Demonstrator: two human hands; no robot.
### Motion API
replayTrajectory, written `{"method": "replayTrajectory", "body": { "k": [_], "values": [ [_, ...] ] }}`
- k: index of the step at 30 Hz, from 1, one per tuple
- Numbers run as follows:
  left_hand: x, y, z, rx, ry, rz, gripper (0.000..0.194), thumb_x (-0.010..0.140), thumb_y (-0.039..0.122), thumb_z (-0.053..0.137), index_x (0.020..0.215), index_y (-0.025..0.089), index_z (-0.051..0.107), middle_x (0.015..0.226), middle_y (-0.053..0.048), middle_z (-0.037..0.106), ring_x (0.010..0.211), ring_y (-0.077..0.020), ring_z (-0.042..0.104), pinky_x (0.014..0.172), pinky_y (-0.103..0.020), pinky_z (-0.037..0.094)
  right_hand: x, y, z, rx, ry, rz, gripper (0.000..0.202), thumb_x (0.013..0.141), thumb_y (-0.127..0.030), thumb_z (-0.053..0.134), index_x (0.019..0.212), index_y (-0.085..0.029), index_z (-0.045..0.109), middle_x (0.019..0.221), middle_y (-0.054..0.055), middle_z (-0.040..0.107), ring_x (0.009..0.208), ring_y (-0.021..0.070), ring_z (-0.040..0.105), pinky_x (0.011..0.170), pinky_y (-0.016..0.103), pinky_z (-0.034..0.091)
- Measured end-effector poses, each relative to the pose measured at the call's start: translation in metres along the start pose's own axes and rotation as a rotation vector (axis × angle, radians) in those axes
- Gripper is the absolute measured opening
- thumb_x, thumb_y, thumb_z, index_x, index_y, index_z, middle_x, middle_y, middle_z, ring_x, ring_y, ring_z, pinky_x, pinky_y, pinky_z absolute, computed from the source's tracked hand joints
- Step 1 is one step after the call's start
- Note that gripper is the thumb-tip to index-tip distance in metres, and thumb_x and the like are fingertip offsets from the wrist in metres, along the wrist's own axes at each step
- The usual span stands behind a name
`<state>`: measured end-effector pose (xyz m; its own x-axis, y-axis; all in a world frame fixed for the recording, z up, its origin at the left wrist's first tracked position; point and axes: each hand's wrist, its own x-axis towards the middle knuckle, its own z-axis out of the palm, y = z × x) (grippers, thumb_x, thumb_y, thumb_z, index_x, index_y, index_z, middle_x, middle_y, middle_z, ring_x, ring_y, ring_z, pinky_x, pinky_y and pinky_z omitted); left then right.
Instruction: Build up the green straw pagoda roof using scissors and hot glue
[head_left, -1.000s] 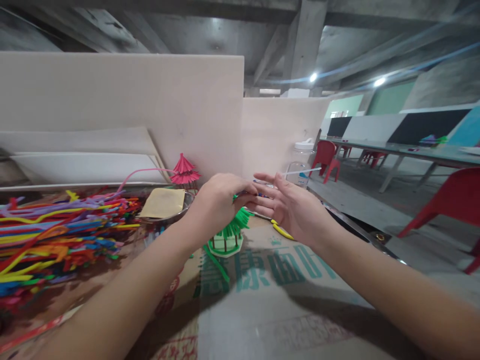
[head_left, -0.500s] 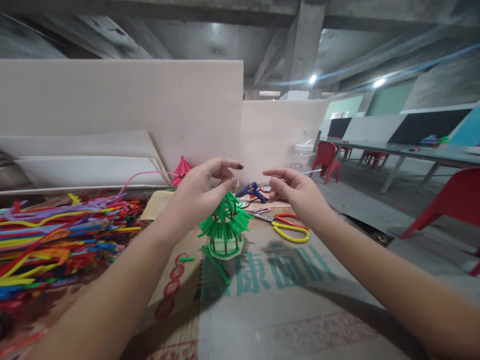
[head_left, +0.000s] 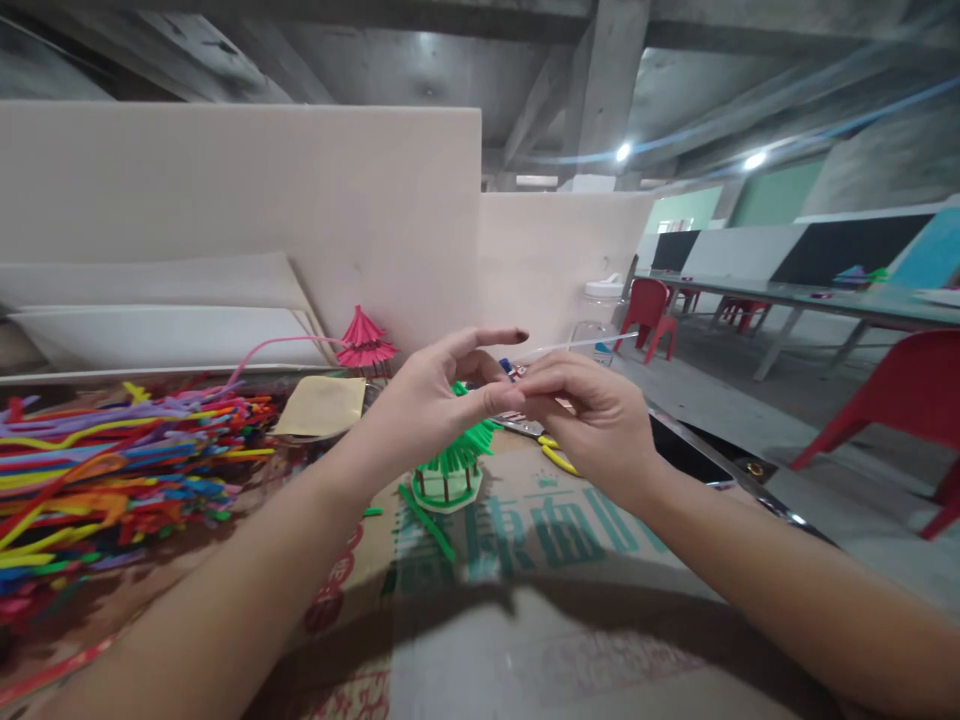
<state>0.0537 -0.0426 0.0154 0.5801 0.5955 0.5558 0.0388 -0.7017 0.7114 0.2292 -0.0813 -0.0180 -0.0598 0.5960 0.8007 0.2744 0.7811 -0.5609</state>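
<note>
Pale boards back a lidded jar beyond touching fingers.

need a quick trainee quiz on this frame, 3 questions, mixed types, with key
1. Multiple choice: what colour is the roof of the small model partly hidden behind the left hand? A) pink B) green C) purple
2. True or false: the pile of coloured fuzzy stems lies to the left of the pale yellow sheet in the picture.
3. Short answer: which of the two hands has its index finger stretched out?

Key:
1. B, green.
2. True.
3. The left; the right hand has its fingers bent.
</note>
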Motion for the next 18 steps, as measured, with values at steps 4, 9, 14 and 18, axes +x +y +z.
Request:
{"method": "replayTrajectory", "body": {
  "k": [4,9,14,18],
  "values": [
    [-0.001,0.006,-0.009,0.219,0.105,-0.008,0.043,0.088,0.044,0.066,0.123,0.019,0.064,0.086,-0.004,0.07,0.079,-0.0162,0.066,0.069,-0.026,0.052,0.011,-0.001,-0.016,-0.071,-0.126,0.091,0.023,0.095,-0.04,0.058,0.08,-0.024,0.065,0.074,0.0,0.063,0.068,0.0155,0.056,0.066,0.031,0.044],
    [0.003,0.005,-0.034,0.256,0.336,-0.008,0.042,0.087,0.048,0.065,0.118,0.019,0.067,0.086,-0.004,0.071,0.078,-0.0161,0.067,0.071,-0.027,0.055,0.031,0.003,-0.048,-0.204,-0.101,0.121,0.043,0.094,-0.051,0.055,0.062,-0.022,0.059,0.06,-0.001,0.056,0.06,0.0136,0.05,0.063,0.03,0.04],
    [0.007,-0.006,-0.048,0.282,0.417,-0.023,0.039,0.086,0.046,0.066,0.112,0.017,0.068,0.091,-0.006,0.072,0.084,-0.0171,0.067,0.078,-0.028,0.056,0.041,0.008,-0.061,-0.02,-0.07,0.301,0.022,0.085,-0.035,0.072,0.07,-0.022,0.064,0.065,0.001,0.068,0.058,0.0132,0.059,0.06,0.03,0.046],
    [0.007,-0.02,-0.051,0.411,0.428,-0.07,0.044,0.085,0.05,0.065,0.115,0.018,0.068,0.101,-0.008,0.072,0.087,-0.0186,0.066,0.079,-0.03,0.054,0.039,0.01,-0.055,0.056,-0.084,0.353,0.022,0.077,-0.026,0.079,0.071,-0.022,0.059,0.071,0.002,0.074,0.062,0.0154,0.067,0.062,0.031,0.052]
  ]
}}
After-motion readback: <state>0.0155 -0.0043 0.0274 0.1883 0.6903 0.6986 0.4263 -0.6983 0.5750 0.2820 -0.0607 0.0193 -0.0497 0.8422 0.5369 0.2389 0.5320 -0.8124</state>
